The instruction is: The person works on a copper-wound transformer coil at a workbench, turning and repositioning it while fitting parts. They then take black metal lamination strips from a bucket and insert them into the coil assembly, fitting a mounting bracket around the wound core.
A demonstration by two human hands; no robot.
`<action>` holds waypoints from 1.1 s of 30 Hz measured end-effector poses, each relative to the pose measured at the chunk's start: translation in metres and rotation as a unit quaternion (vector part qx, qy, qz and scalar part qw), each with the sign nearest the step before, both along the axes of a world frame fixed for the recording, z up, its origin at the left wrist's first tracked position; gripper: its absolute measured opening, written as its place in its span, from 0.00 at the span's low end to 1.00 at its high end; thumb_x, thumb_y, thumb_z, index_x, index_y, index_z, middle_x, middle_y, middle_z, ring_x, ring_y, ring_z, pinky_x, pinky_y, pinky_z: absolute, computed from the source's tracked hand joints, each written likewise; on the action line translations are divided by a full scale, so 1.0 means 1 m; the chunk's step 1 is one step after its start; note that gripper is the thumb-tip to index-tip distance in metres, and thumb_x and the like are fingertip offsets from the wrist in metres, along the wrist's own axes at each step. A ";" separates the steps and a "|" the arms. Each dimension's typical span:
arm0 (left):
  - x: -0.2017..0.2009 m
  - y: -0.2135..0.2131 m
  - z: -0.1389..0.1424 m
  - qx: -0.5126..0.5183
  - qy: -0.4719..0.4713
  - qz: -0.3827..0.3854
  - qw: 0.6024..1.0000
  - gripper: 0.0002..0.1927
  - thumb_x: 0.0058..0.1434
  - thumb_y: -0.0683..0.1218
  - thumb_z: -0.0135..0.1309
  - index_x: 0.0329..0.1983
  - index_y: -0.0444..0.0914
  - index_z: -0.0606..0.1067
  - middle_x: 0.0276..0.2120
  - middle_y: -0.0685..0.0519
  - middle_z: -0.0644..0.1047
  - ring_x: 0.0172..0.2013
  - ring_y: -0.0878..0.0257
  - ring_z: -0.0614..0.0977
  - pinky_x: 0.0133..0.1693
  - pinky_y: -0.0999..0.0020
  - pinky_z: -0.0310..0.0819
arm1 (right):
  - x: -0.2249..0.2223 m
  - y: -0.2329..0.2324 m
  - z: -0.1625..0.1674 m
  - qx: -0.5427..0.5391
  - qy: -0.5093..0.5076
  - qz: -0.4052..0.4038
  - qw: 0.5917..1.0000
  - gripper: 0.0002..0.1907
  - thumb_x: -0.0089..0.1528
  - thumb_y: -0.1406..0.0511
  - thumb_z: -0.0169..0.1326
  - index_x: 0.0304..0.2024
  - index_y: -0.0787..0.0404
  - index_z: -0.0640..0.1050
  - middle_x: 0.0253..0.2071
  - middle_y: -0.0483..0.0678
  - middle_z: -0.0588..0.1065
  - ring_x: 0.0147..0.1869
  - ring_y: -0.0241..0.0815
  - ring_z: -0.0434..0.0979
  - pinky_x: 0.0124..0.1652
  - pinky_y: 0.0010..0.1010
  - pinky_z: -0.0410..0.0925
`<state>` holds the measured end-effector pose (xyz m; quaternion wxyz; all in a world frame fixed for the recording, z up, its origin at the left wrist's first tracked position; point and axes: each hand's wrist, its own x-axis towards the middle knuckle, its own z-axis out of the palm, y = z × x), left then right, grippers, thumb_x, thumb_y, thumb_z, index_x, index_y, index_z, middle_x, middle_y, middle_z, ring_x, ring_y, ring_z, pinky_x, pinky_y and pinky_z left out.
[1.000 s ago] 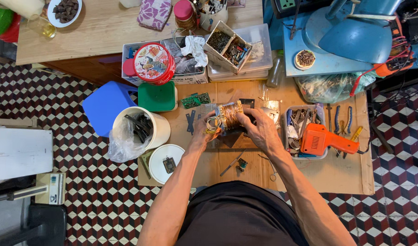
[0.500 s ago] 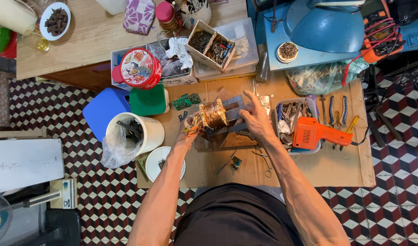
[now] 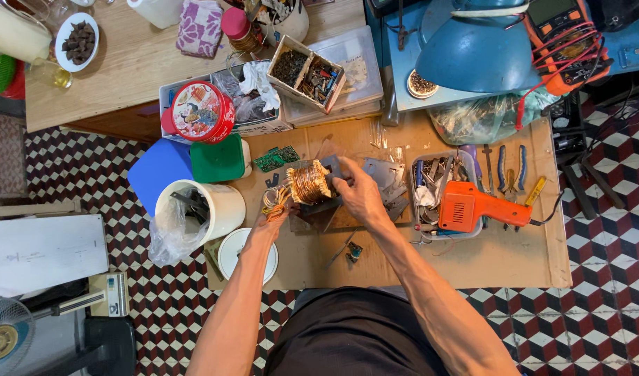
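Head view looks straight down on a low wooden board laid over a checkered floor, where both hands meet around a copper wire coil. This coil sits just above the board, left of centre, with a dark metal core plate showing at its right end. Its long axis runs roughly left to right, tipped slightly so the right end lies a little farther away; the windings wrap around that axis.

At the coil's lower left, the left hand has its fingers curled shut on a bundle of yellowish lead wires and the coil's near-left edge, its forearm rising from the near left. From the near right the other forearm comes up at a slant, and the right hand bends at the wrist, fingers closed on the coil's right end by the core plate, thumb on the near side.

An orange soldering gun rests in a clear tray to the right, well apart from the hands. A white bucket stands to the left, near the left hand, and a green circuit board lies just beyond the coil.
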<state>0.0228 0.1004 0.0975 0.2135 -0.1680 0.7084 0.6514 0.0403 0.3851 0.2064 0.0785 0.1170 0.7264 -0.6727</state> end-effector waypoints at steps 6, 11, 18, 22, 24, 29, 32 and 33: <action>0.002 -0.007 -0.017 -0.209 0.068 -0.120 0.968 0.19 0.68 0.47 0.54 0.60 0.36 0.72 0.50 0.48 0.78 0.47 0.55 0.80 0.47 0.59 0.76 | 0.012 -0.008 -0.002 0.163 0.132 0.001 0.978 0.11 0.64 0.68 0.55 0.50 0.61 0.76 0.33 0.55 0.72 0.37 0.53 0.74 0.39 0.42 0.68; -0.019 0.011 -0.014 -0.354 0.109 -0.274 0.887 0.20 0.74 0.49 0.36 0.64 0.40 0.70 0.61 0.46 0.74 0.59 0.50 0.74 0.60 0.58 0.67 | 0.017 -0.020 -0.016 0.190 0.162 0.008 0.968 0.05 0.67 0.69 0.52 0.45 0.62 0.75 0.32 0.56 0.69 0.36 0.54 0.71 0.38 0.44 0.66; -0.023 0.024 -0.028 -0.525 0.299 -0.347 0.718 0.19 0.70 0.43 0.40 0.61 0.33 0.70 0.57 0.40 0.74 0.55 0.48 0.75 0.56 0.53 0.69 | 0.026 -0.034 -0.011 0.115 0.103 -0.009 0.988 0.15 0.67 0.68 0.51 0.56 0.66 0.76 0.36 0.52 0.73 0.36 0.44 0.73 0.38 0.36 0.69; -0.012 0.013 -0.032 -0.482 0.439 -0.260 0.712 0.18 0.72 0.40 0.39 0.61 0.33 0.72 0.55 0.40 0.77 0.54 0.47 0.78 0.55 0.55 0.71 | 0.021 -0.038 -0.001 -0.029 -0.038 -0.061 0.997 0.19 0.64 0.62 0.59 0.54 0.67 0.78 0.34 0.43 0.77 0.35 0.32 0.71 0.36 0.26 0.67; -0.010 0.005 -0.030 -0.425 0.345 -0.240 0.802 0.17 0.71 0.43 0.41 0.59 0.36 0.74 0.54 0.43 0.78 0.54 0.46 0.78 0.56 0.55 0.71 | 0.016 -0.038 0.002 -0.096 -0.094 -0.060 0.989 0.19 0.63 0.61 0.60 0.51 0.67 0.79 0.32 0.40 0.76 0.33 0.30 0.69 0.32 0.25 0.64; -0.016 0.001 -0.019 -0.402 0.323 -0.283 0.808 0.18 0.72 0.46 0.40 0.61 0.36 0.72 0.56 0.40 0.76 0.55 0.42 0.75 0.56 0.51 0.67 | 0.008 -0.028 0.007 -0.053 -0.098 -0.023 0.994 0.16 0.61 0.63 0.60 0.49 0.65 0.79 0.27 0.42 0.74 0.31 0.31 0.71 0.31 0.25 0.66; -0.009 0.002 -0.003 -0.338 0.253 -0.257 0.869 0.18 0.74 0.48 0.39 0.61 0.35 0.71 0.57 0.40 0.75 0.55 0.42 0.75 0.57 0.51 0.67 | 0.008 -0.029 0.014 0.006 -0.060 -0.005 0.998 0.15 0.62 0.64 0.59 0.49 0.65 0.79 0.27 0.43 0.74 0.31 0.31 0.70 0.31 0.26 0.67; -0.006 0.005 0.003 -0.346 0.283 -0.268 0.853 0.19 0.74 0.47 0.39 0.61 0.35 0.71 0.57 0.40 0.76 0.56 0.42 0.75 0.57 0.51 0.67 | 0.010 -0.030 0.016 0.028 -0.049 0.001 0.998 0.15 0.63 0.64 0.59 0.50 0.65 0.78 0.27 0.43 0.73 0.31 0.31 0.69 0.31 0.27 0.67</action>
